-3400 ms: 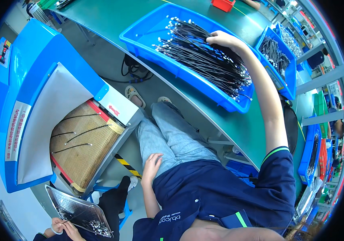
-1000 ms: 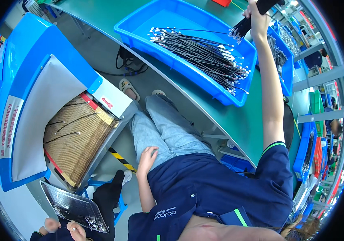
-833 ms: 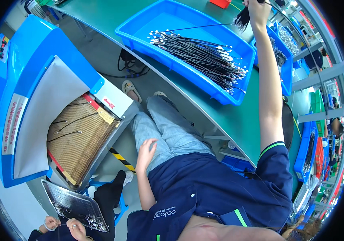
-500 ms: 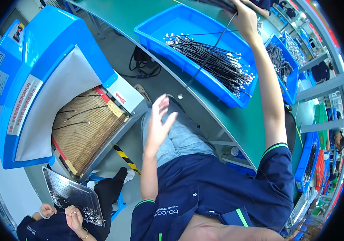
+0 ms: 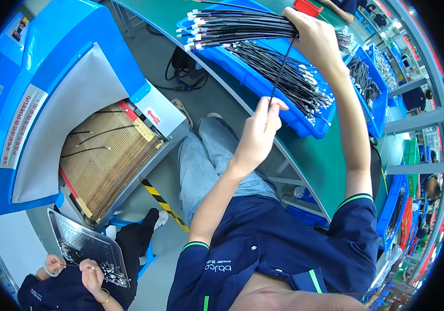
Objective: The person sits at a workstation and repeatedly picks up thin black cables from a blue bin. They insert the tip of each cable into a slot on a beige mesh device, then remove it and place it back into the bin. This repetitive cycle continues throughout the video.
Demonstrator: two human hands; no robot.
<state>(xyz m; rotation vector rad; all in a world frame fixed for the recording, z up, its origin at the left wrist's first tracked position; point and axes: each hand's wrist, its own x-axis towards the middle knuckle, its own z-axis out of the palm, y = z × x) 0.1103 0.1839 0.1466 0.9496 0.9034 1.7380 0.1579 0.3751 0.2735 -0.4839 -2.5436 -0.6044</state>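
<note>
In my right hand [image 5: 315,41], a thick bundle of black cables [image 5: 242,25] with white end connectors is gripped, its ends fanned out to the left. The bundle hangs over a blue bin [image 5: 306,127] on the table. More black cables [image 5: 279,72] with white connectors lie in that bin. One single cable [image 5: 284,65] runs down from my right hand. My left hand [image 5: 259,128] pinches its lower part between thumb and fingers, just outside the bin's near side. The cable's lower end is hidden by my left hand.
A blue machine [image 5: 92,31] with a mesh conveyor belt [image 5: 110,166] stands at left, several black cables on the belt. Lower left, a co-worker handles a thin piece above a metal tray [image 5: 89,241]. Another blue bin [image 5: 369,103] and a red container [image 5: 307,7] are on the green table [image 5: 310,166].
My left hand has risen to the right and closed on the single cable, which hung loose before. My right hand has swung the cable bundle down into fuller view over the bin.
</note>
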